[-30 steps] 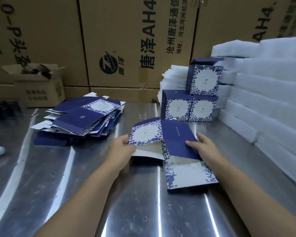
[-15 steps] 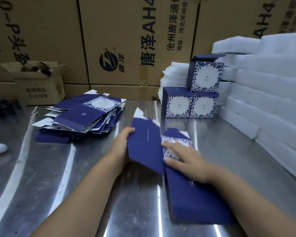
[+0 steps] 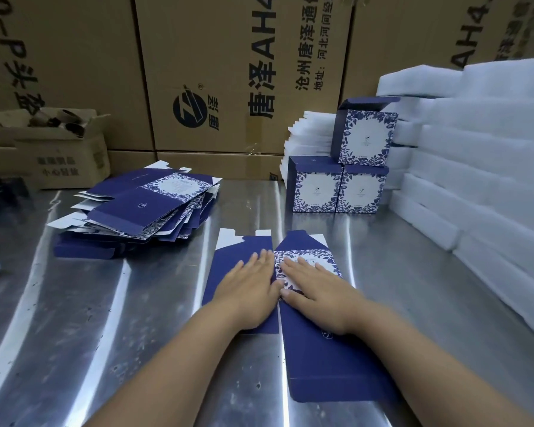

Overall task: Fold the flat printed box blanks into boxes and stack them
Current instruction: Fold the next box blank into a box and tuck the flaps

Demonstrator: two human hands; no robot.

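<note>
Pressing down side by side, the left hand (image 3: pixel 247 288) and the right hand (image 3: pixel 319 288) lie palm-flat on a navy box blank (image 3: pixel 330 365) spread on the steel worktop (image 3: pixel 105 318). Both forearms reach in from the near edge and converge, with the thumbs meeting or nearly meeting over the seam between two panels. Neither grip pinches anything: the fingers are straight, held close together and point away from the person. The left palm covers a plain navy panel whose white-backed tabs stick out past the fingertips. The right fingers rest on the flower-printed white panel, and the heel of that hand sits on the long navy part that runs back toward the person. A loose pile of flat blanks (image 3: pixel 142 208) lies well apart to the far left. Beyond the hands stand three folded boxes (image 3: pixel 318 189), two side by side with the third on top of the right one, its lid flap raised. They stand just beside stacked white foam sheets (image 3: pixel 475 155).
</note>
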